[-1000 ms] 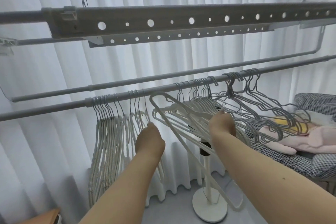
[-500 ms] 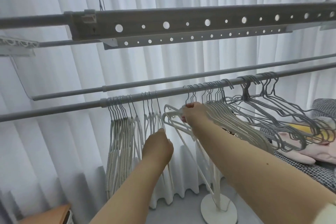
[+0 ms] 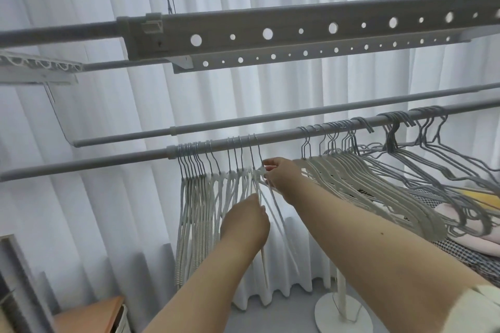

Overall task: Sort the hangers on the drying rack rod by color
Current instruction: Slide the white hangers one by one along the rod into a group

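White pleated curtains fill the background behind a ceiling-hung drying rack, whose perforated grey bar crosses the upper part of the view with round holes along its length. Below it run two grey rods; the nearer drying rack rod carries all the hangers. On its left half a bunch of white hangers hangs straight down, packed close at the left and looser toward the middle. Further right, past a bare stretch of rod, a second bunch of white hangers swings out at a slant, and beyond them at the far right the grey wire hangers fan out the same way. The right hand reaches in at the right edge of the straight-hanging bunch and pinches the neck of the last white hanger there between thumb and fingers, just under its metal hook. The left hand is lower, its fingers curled round the arm of that same end hanger. A white stand with a round base sits on the floor below, an orange-topped piece of furniture shows at the lower left, and checked fabric with pink and yellow items lies at the right.
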`<action>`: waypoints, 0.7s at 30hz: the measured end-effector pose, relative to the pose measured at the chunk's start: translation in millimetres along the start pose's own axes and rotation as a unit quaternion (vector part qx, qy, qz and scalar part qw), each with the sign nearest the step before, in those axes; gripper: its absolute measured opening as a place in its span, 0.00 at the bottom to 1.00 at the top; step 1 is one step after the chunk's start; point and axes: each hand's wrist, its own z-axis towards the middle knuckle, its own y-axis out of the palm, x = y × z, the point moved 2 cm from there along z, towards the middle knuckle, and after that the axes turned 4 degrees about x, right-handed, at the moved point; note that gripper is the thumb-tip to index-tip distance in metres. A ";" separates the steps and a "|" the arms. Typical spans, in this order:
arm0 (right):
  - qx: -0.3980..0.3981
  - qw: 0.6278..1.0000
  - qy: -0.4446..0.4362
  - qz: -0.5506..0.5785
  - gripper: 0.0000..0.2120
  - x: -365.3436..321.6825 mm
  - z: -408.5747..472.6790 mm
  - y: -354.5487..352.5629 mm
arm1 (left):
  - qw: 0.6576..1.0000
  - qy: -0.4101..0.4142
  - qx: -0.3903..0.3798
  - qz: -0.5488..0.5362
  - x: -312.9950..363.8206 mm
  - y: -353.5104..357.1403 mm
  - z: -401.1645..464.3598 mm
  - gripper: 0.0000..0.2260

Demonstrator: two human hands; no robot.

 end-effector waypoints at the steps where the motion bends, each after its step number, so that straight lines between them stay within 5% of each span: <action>1: 0.002 0.999 -0.015 -0.032 0.14 -0.6 -0.6 -2.1 | 1.000 -0.002 0.003 0.002 0.0 -0.4 0.3 0.16; 8: 0.238 0.936 -0.040 -0.257 0.13 1.3 -11.8 -52.8 | 0.996 -0.003 0.073 -0.043 10.7 -6.4 6.1 0.16; 14: 0.183 0.899 0.001 -0.399 0.23 17.0 -16.3 -66.8 | 0.992 0.010 0.082 -0.095 24.2 -2.2 4.8 0.17; 21: 0.130 0.886 0.060 -0.442 0.20 24.0 -17.3 -70.5 | 0.990 0.017 0.088 -0.109 23.6 -3.0 -0.1 0.16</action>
